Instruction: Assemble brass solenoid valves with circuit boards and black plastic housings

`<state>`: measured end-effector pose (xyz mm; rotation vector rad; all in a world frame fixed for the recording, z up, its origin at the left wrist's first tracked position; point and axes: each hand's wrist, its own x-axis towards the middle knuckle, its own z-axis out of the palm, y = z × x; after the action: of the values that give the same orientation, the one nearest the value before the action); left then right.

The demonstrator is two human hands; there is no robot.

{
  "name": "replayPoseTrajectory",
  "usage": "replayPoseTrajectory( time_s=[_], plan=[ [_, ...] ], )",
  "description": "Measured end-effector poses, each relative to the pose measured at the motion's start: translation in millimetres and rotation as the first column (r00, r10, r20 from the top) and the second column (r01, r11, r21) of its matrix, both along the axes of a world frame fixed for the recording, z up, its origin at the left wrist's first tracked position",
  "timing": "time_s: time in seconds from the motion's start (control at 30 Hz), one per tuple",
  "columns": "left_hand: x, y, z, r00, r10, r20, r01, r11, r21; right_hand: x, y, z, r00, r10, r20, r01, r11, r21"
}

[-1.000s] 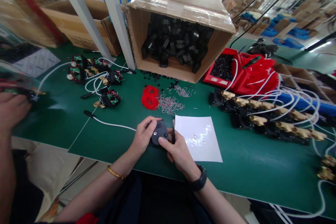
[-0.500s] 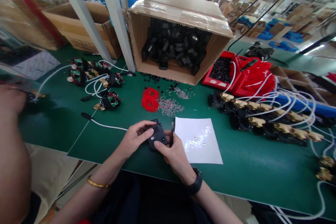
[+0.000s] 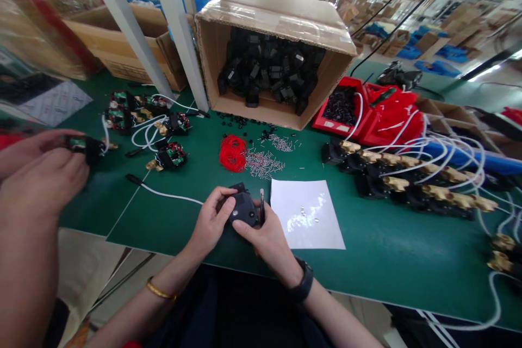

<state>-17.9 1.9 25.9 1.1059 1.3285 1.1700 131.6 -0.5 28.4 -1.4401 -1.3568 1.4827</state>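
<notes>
A dark grey plastic housing [image 3: 243, 207] with a small round silver spot on its face is held between both hands, just above the green table. My left hand [image 3: 214, 215] grips its left side, thumb on top. My right hand [image 3: 263, 231] closes on its right side and also keeps a slim black pen-like tool [image 3: 262, 206] upright among its fingers. A white cable [image 3: 175, 196] with a black end runs from the left toward the housing; its joint is hidden by my left hand. Right of my hands lies a white sheet [image 3: 318, 236] with a few tiny shiny pieces.
Behind are red rings [image 3: 232, 153], loose screws [image 3: 263, 163] and a cardboard box [image 3: 271, 111] of black housings. Brass-fitted units [image 3: 395, 184] line the right side, near red bins [image 3: 340, 124]. Open circuit units [image 3: 173, 156] lie left. A co-worker's hands [image 3: 49, 174] hold another unit.
The co-worker's hands at the left have come further into view with a circuit unit. My hands keep their hold on the housing, nearly still; the view has shifted slightly.
</notes>
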Motion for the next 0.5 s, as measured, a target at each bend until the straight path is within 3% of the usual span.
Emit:
replayPoseTrajectory(
  time_s=[0.17,0.33,0.43,0.5],
  plan=[
    [-23.7,-1.5,8.0,0.957,-0.251,0.142,0.267,0.957,-0.108,-5.7,-4.4,3.2,0.998,0.042,0.056,-0.043,0.999,0.014],
    [-32.1,-6.4,-2.6,0.967,-0.239,0.091,0.249,0.961,-0.12,-1.9,-2.1,12.4,0.988,0.119,0.101,-0.121,0.993,0.009],
    [-25.0,-12.9,4.8,0.974,-0.217,-0.063,0.213,0.975,-0.062,13.7,1.7,26.2,0.965,0.208,0.156,-0.222,0.972,0.073],
    [-17.0,-16.4,16.8,0.944,-0.219,-0.248,0.25,0.963,0.098,32.3,3.1,36.0,0.954,0.21,0.212,-0.263,0.929,0.262]
  ],
)
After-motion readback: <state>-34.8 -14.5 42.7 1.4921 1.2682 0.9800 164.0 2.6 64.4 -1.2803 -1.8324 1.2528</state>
